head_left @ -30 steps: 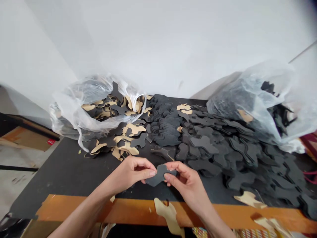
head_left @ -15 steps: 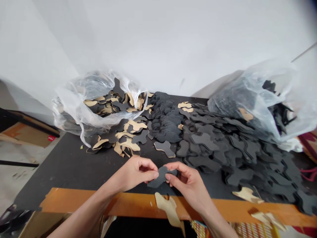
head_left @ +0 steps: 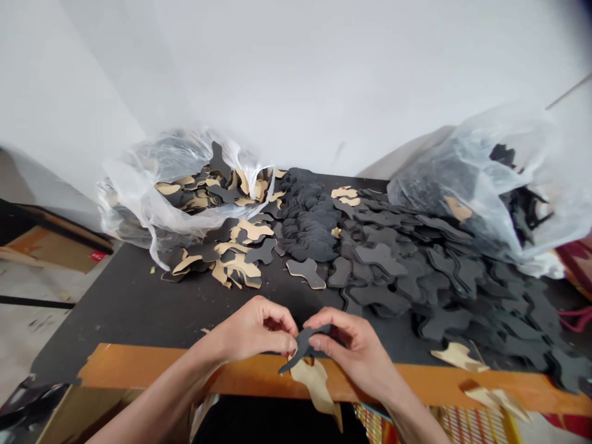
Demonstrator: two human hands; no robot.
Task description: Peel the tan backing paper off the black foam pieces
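A black, wavy-edged foam cutout [head_left: 302,345] is held between my two hands just above the table's front edge. My left hand [head_left: 261,330] pinches its left side between thumb and fingers. Its upper right end is gripped by my right hand [head_left: 349,342], thumb on the near face. The piece is tilted and its lower tip points down to the left. Right under it, a tan paper backing piece [head_left: 316,385] lies over the orange tape [head_left: 245,376] and hangs past the edge.
Black cutouts [head_left: 379,259] spread across the right, beside a stacked row [head_left: 308,216]. Tan-backed pieces [head_left: 238,265] lie left, before an open plastic bag [head_left: 185,185] of more. Another plastic bag [head_left: 462,179] stands back right. Paper scraps [head_left: 460,356] lie on the front edge.
The black cutout has been turned and tilted, with its tip now lower, over the tan paper. Both hands still pinch it and have moved slightly.
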